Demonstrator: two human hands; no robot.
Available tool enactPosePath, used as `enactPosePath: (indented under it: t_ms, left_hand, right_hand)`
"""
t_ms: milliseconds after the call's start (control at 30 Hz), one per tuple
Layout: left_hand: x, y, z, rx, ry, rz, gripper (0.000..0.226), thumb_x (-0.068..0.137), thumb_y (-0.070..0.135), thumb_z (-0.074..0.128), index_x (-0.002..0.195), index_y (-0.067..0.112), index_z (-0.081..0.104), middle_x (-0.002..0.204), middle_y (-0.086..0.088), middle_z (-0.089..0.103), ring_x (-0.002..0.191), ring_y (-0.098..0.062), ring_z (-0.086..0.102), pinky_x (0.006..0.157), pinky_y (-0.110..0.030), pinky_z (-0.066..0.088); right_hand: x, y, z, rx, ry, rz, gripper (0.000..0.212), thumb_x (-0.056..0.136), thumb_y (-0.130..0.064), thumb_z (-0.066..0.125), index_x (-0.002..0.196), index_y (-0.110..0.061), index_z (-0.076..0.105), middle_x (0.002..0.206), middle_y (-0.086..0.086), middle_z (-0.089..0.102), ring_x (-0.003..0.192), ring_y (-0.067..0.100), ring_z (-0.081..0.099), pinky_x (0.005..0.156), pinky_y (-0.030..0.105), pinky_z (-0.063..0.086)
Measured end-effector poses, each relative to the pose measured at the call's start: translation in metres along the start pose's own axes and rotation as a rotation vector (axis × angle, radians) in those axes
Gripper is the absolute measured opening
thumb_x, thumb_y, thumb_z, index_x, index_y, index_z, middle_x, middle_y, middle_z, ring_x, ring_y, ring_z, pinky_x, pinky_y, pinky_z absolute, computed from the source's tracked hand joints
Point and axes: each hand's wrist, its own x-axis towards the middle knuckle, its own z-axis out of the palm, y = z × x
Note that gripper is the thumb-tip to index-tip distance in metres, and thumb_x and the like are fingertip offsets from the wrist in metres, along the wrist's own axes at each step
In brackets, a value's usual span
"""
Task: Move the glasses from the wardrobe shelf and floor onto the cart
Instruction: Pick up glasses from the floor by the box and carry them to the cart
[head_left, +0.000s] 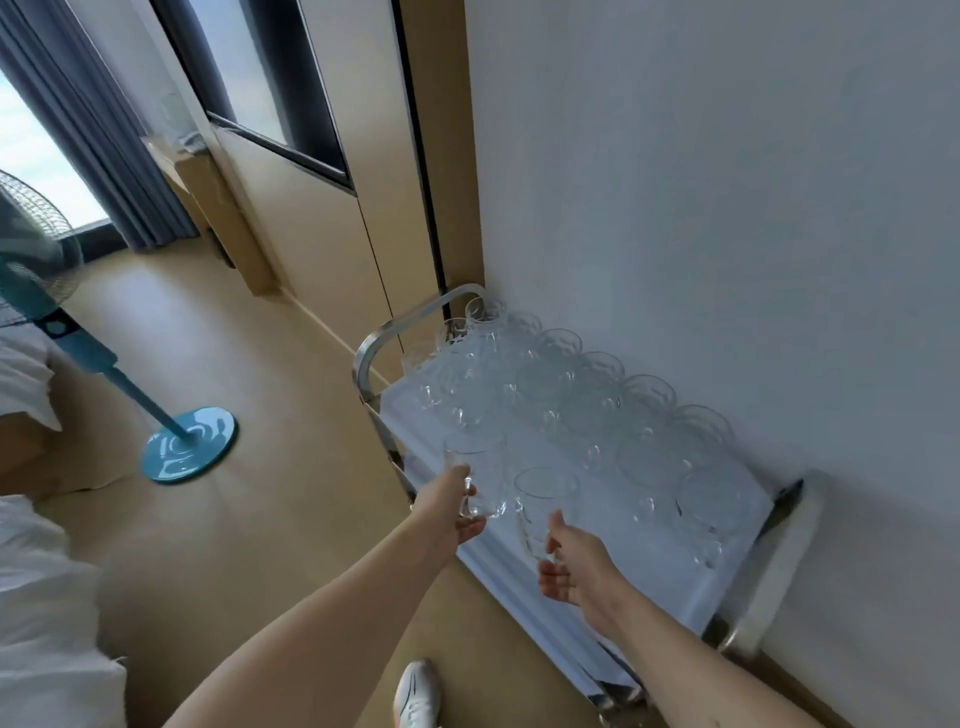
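Left hand: glass gripped at base, held at cart's near-left edge. Right hand: second glass gripped at base, held over cart's near edge. Other glasses ranged in rows on cloth-covered top, against wall. Fan on floor, well left.

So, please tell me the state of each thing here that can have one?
Left hand: grips one clear glass above the cart's near edge.
Right hand: grips another clear glass.
Steel cart with white cloth: loaded with upright clear glasses.
Blue pedestal fan: upright; running or not, cannot tell.
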Motion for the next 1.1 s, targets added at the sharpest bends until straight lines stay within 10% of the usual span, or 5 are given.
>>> enactPosePath:
  t_ms: [667, 1100]
  left_hand:
    - [0.129, 0.007, 0.021, -0.199, -0.184, -0.142, 0.032, 0.1, 0.025, 0.063, 0.12, -0.001, 0.063, 0.101, -0.009, 0.061, 0.098, -0.027, 0.067, 0.094, -0.036, 0.056]
    - [0.163, -0.004, 0.03, -0.078, -0.233, -0.067, 0.025, 0.1, 0.027, 0.064, 0.088, 0.006, 0.068, 0.09, -0.001, 0.072, 0.102, -0.014, 0.072, 0.098, -0.026, 0.052]
  right_hand:
    - [0.078, 0.001, 0.035, 0.059, 0.193, 0.075, 0.038, 0.107, -0.04, 0.044, 0.1, -0.007, 0.063, 0.108, 0.012, 0.064, 0.089, 0.025, 0.064, 0.069, 0.034, 0.057]
    - [0.093, -0.011, 0.052, 0.159, 0.401, 0.083, 0.03, 0.105, -0.033, 0.051, 0.108, -0.007, 0.066, 0.114, 0.009, 0.066, 0.089, 0.022, 0.064, 0.071, 0.035, 0.058]
